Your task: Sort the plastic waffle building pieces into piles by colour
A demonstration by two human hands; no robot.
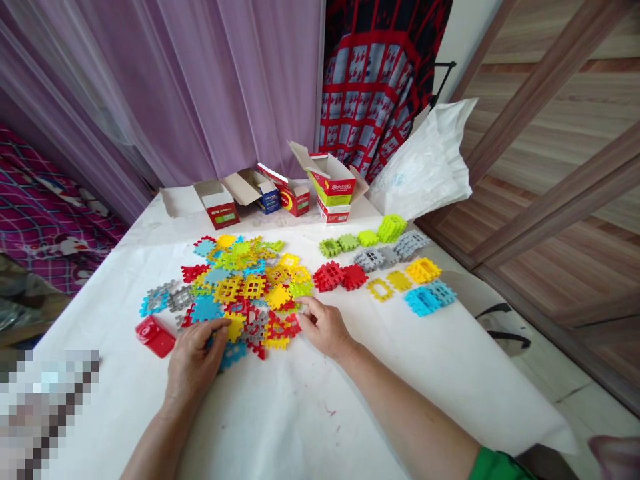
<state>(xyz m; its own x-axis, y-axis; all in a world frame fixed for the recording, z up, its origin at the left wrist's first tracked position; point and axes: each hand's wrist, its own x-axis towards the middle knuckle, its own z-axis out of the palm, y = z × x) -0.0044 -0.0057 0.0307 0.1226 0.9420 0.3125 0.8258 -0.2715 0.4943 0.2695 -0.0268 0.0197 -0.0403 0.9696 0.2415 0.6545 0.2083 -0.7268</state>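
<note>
A heap of flat interlocking plastic pieces in yellow, red, blue, grey and green (206, 308) lies on the white-covered table. At its near left edge, my left hand (195, 357) has thumb and index finger closed at the rim of a yellow square piece (234, 327). My right hand (324, 327) rests at the heap's right edge with index finger and thumb apart, beside red and green pieces, holding nothing visible. Sorted by colour to the right are green (391, 228), grey (411, 245), red (329, 276), yellow (423, 270) and blue (430, 297) groups.
Several opened cardboard boxes (223, 215) line the table's back edge, with a white plastic bag (425, 163) at the back right. A red object (155, 336) lies left of my left hand. Purple curtains hang behind the table (310, 427).
</note>
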